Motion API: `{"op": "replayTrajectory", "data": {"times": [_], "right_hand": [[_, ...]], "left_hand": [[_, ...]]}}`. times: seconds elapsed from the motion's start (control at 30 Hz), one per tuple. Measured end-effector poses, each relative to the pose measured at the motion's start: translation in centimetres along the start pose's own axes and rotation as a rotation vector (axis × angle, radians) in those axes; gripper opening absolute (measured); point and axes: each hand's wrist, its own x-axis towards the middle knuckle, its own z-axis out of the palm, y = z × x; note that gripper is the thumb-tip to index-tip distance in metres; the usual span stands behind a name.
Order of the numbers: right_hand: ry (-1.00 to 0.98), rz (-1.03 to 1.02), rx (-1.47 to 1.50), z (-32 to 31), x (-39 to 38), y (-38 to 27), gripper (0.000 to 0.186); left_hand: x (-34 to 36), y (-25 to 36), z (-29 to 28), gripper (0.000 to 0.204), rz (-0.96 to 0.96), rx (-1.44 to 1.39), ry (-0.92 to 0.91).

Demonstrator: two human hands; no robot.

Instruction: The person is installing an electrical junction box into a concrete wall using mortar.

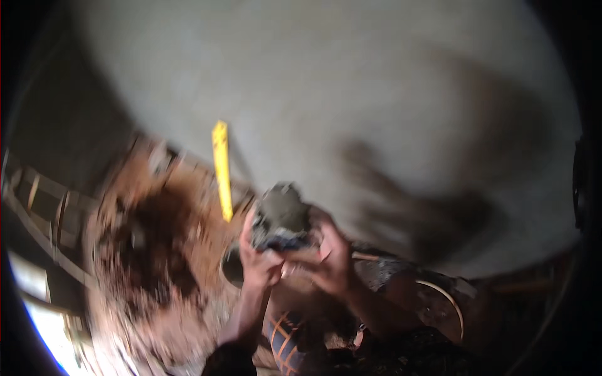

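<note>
My left hand [254, 263] and my right hand [329, 257] are closed around the two sides of a lump of wet grey mortar [279, 213], held up at chest height in front of the plastered wall [313, 81]. Something dark shows under the lump between my fingers; I cannot make out whether it is a tool or a holder. A long yellow bar [222, 172] stands upright against the wall, left of my hands, slightly tilted. The image is blurred by motion.
Reddish rubble and earth [144, 250] cover the ground at the left. A dark round container [232, 268] sits behind my left hand. A pale curved hose or ring [454, 307] lies low at the right. Wooden pieces [59, 222] stand at the far left.
</note>
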Motion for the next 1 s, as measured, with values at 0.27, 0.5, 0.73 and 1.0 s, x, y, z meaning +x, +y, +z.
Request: {"op": "replayTrajectory", "data": {"times": [0.27, 0.5, 0.73, 1.0], "right_hand": [[0.414, -0.234, -0.365, -1.5, 2.1, -28.0, 0.093], [0.876, -0.585, -0.441, -3.4, -0.3, -45.0, 0.084], [1.073, -0.749, -0.389, -8.9, -1.1, -55.7, 0.079], [1.155, -0.722, -0.752, -16.0, -0.6, -59.9, 0.072]], "left_hand": [[5.8, 10.2, 28.5, 0.104, -0.222, -0.145, -0.516], [5.0, 13.8, 48.5, 0.106, -0.614, -0.342, -0.882], [4.0, 12.0, 58.8, 0.07, -0.653, -0.337, -0.911], [4.4, 12.9, 51.1, 0.056, -0.53, 0.231, -0.822]]}}
